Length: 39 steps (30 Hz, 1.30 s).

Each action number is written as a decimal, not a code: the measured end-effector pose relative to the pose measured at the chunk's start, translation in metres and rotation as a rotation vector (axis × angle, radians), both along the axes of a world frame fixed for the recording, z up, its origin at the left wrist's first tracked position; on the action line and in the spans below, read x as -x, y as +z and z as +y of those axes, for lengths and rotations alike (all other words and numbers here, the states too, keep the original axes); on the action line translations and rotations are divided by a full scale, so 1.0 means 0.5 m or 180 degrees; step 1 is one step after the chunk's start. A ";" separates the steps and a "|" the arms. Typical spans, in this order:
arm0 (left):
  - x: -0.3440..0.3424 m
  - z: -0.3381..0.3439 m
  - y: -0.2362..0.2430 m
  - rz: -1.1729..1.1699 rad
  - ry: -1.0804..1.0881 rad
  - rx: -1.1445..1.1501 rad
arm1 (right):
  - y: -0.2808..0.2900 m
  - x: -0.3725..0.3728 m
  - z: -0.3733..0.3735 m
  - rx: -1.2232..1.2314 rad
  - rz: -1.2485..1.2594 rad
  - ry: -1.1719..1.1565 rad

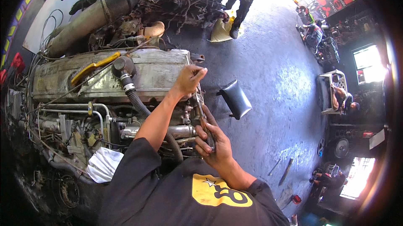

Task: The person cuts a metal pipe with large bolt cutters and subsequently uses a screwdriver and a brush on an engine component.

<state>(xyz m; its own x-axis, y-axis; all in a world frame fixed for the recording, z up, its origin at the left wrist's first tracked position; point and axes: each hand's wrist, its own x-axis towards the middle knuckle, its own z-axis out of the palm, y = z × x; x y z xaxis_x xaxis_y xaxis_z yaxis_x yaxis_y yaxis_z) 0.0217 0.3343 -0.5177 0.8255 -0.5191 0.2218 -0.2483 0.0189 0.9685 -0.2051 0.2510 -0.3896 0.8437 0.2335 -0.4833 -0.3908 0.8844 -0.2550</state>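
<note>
My right hand (215, 145) is wrapped round a slim, worn metal tool that looks like pliers (204, 122). Its narrow end reaches up to the end face of a large engine, just below my left hand. My left hand (191, 81) is closed, thumb against curled fingers, beside the right end of the valve cover (155, 68); whatever it may pinch is too small to make out. The silver-grey cover is dirty and scuffed. A yellow-handled tool (95, 67) lies across it, left of a round cap with a ribbed hose (136, 100) running down under my left arm.
A black padded stool (236, 99) stands right of the engine. A white cloth (104, 165) lies on the engine's near side. Long bars (286, 171) lie on the floor. A person's legs (242, 1) stand by a pale sack (221, 30); another person sits on a white chair (333, 77).
</note>
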 end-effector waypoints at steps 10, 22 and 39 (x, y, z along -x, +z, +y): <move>-0.002 -0.006 0.004 -0.0017 -0.0090 0.0049 | 0.020 -0.004 0.000 -0.0039 0.0048 -0.0134; 0.037 -0.013 0.049 -0.0237 0.0225 0.0023 | 0.040 0.019 -0.026 0.0401 0.0010 0.0066; 0.012 -0.009 0.008 0.0100 0.0417 0.0143 | 0.023 -0.024 -0.020 0.0525 0.0009 0.0197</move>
